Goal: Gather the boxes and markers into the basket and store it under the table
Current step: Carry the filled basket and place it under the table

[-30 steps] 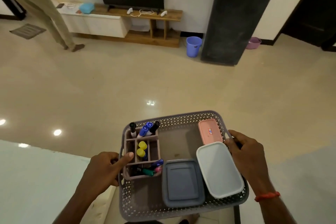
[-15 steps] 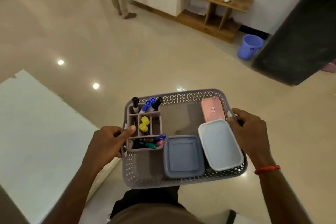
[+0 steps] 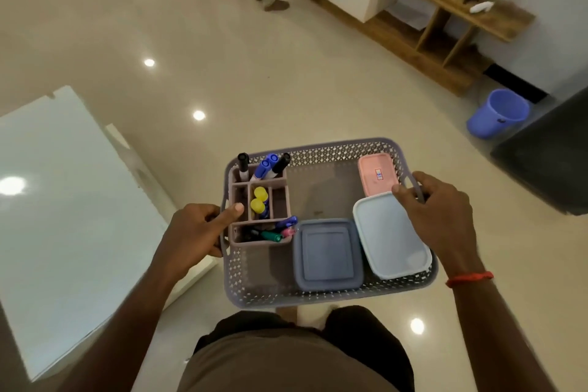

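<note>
From the head view, the person is carrying the basket (image 3: 318, 299) at waist height above the floor (image 3: 286, 89), just to the right of the white table (image 3: 63, 184). The left hand (image 3: 197, 232) is gripping the left handle, fingers curled under it and thumb lying over the rim against the organiser (image 3: 280, 200), probably to steady it. The right hand (image 3: 442, 216) is wrapping its fingers round the right handle, thumb resting at the corner of the white box (image 3: 391, 235). Holding both ends is keeping the load level.

The basket's long side is running left to right across the body. Markers (image 3: 264, 165) are standing caps-up in the organiser's far slot. A pink box (image 3: 377, 177) and a grey-blue box (image 3: 327, 253) are lying flat inside. Gathering looks done; stowing under the table remains.
</note>
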